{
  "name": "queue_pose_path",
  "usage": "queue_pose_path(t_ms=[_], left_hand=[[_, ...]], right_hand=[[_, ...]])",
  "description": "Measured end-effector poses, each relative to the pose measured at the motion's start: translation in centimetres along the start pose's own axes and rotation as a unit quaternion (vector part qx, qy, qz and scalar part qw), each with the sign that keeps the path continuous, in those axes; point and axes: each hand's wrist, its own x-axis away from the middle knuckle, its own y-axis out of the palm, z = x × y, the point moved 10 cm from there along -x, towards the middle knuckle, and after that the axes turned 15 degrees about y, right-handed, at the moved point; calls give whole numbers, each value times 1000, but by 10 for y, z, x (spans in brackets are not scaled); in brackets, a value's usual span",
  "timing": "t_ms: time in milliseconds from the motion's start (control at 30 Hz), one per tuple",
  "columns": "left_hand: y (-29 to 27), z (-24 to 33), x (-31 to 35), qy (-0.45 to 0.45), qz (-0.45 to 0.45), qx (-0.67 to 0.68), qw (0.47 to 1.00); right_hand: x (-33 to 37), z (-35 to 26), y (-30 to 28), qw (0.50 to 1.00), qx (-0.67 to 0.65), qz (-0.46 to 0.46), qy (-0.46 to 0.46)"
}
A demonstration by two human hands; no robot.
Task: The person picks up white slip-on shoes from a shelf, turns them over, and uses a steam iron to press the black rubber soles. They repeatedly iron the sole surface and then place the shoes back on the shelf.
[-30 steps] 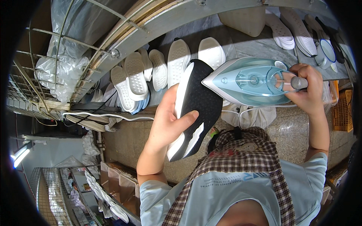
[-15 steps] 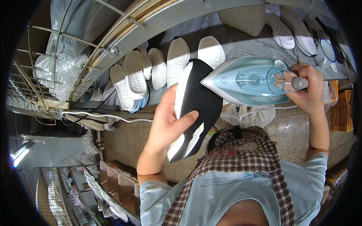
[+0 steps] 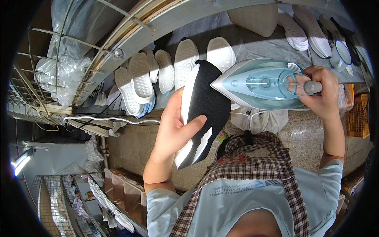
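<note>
My left hand (image 3: pixel 174 128) grips a black-and-white shoe sole (image 3: pixel 209 93) along its white side edge, thumb across the black dimpled face. The sole is held tilted in front of my chest. In my right hand (image 3: pixel 325 89) is the handle of a light-blue and white steam iron (image 3: pixel 262 83), fingers wrapped round it. The iron's pointed tip faces left, right beside the sole's upper right edge. I cannot tell whether tip and sole touch. The iron's soleplate is turned away from view.
Several white soles (image 3: pixel 186 59) stand in a row on the grey bench behind my hands. More soles (image 3: pixel 312 37) and a white cup (image 3: pixel 340 56) are at far right. A white cord (image 3: pixel 130 123) runs along the bench edge. At left hangs a wire rack (image 3: pixel 43 71); an orange crate (image 3: pixel 358 116) is at right.
The sole in my left hand has shifted slightly left and up, its right edge drawing in. The iron and my right hand have hardly moved.
</note>
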Motion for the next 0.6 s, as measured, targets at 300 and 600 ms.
queue_pose_path(t_ms=[300, 600], left_hand=[[0, 0, 0, 12, -16, -27, 999], [0, 0, 2, 7, -15, -25, 1000]], right_hand=[[1, 4, 2, 999, -18, 2, 29], [1, 1, 1, 1000, -4, 5, 20]])
